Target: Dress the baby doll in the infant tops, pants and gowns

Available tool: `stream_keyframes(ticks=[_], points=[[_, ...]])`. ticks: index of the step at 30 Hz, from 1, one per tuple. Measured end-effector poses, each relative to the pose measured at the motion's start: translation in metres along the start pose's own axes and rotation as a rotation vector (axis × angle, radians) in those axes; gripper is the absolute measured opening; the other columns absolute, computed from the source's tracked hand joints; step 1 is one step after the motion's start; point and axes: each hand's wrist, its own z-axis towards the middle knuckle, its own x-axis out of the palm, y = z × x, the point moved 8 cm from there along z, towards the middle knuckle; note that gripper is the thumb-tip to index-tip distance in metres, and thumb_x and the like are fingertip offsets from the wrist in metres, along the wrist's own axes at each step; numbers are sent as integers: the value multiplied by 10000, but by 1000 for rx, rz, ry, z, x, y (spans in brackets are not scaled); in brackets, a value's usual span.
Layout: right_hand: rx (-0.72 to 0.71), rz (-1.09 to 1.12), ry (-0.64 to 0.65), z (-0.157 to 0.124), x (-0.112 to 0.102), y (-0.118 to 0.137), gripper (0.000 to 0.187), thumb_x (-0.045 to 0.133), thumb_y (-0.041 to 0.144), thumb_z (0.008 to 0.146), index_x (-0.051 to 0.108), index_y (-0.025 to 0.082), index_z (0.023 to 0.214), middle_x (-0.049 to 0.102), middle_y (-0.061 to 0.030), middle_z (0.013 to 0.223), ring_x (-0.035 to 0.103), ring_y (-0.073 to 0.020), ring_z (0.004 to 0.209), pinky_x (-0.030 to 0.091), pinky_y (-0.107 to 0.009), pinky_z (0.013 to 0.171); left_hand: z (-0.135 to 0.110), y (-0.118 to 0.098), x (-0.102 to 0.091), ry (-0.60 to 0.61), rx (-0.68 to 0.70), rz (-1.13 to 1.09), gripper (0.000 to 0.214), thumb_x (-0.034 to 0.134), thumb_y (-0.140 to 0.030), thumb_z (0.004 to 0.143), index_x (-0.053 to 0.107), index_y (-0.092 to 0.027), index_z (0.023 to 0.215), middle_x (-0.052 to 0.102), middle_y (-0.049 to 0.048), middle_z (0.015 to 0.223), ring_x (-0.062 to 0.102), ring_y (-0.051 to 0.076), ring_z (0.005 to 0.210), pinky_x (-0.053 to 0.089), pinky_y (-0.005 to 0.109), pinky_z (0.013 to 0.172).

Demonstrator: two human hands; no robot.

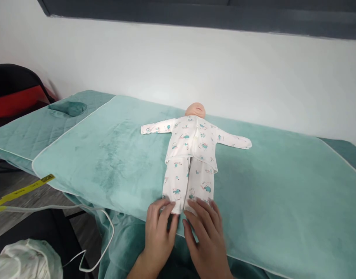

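Note:
A baby doll with a bald head [196, 110] lies on its back on the green bed cover. It wears a white long-sleeved baby top [192, 139] with small printed figures, its sleeves stretched out to both sides. Matching baby trousers [178, 180] cover the legs, which point toward me. My left hand [160, 228] is at the cuff of the left trouser leg, its fingers bent, apart and touching the cloth. Over the right cuff lies my right hand [205, 232], fingers spread on the fabric and thumb held away. The doll's feet cannot be seen.
The green cover [282, 193] spreads over a bed against a white wall [166, 66]. At the left are a face hole [68, 109], a black and red chair [18, 93], a yellow strap [23, 190], a white cable [108, 232] and a bundled printed cloth [26, 259].

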Motion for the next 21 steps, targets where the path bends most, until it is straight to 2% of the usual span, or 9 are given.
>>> stream_keyframes(ticks=[4,7,10,12,14,15,17,19,21], points=[[42,26,66,16,11,4,196,563,155,909,605,248,1077,717,-23,995,640,-222,1017,317,-531,1120,3,5,2,21,-34,-50,243,544,-130,896,557,-184,1132,543,93,1065,591,189,981,563,343,821],[59,51,78,18,13,7,157,556,133,905,608,243,1005,711,-10,916,645,-206,951,318,-528,1116,3,5,-4,-7,-34,-91,230,551,-121,882,555,-188,1102,543,75,1015,591,174,918,559,319,776],[4,135,147,19,7,7,144,560,138,903,620,258,956,709,10,868,651,-185,897,318,-530,1126,4,6,-12,22,-27,-181,193,545,-104,863,563,-197,1031,549,61,968,583,174,897,541,316,758],[-52,275,215,24,-3,-1,107,580,185,904,639,273,912,714,17,874,660,-176,892,366,-500,1109,12,11,-18,52,-22,-280,156,517,-99,860,564,-205,963,553,54,939,577,175,890,526,318,751],[37,414,182,39,-18,-33,99,574,246,914,665,275,941,721,-12,989,663,-189,969,461,-442,1031,31,23,-21,36,-40,-358,144,497,-111,867,573,-215,930,567,48,939,577,176,909,517,328,784],[195,451,86,49,-27,-63,134,548,272,929,668,262,986,706,-46,1085,652,-206,1028,514,-403,952,45,33,-19,11,-77,-373,149,504,-127,871,587,-222,949,582,47,973,580,179,949,511,342,833],[538,459,-144,64,-36,-128,249,554,372,921,640,241,1116,672,-86,1169,616,-250,1111,529,-427,917,78,61,-6,-22,-267,-409,129,547,-207,880,607,-228,992,601,59,1091,569,199,1073,481,378,949],[746,496,-290,78,-25,-176,392,626,447,855,603,224,1176,618,-118,1253,565,-290,1191,512,-472,950,111,86,25,31,-517,-549,268,605,-320,864,600,-230,1116,562,84,1275,529,230,1203,465,388,996],[806,691,-290,97,6,-200,483,628,480,836,571,211,1233,584,-145,1297,561,-307,1202,518,-481,952,138,94,62,146,-706,-755,395,618,-428,857,583,-230,1196,561,88,1338,527,241,1245,447,389,1033]])
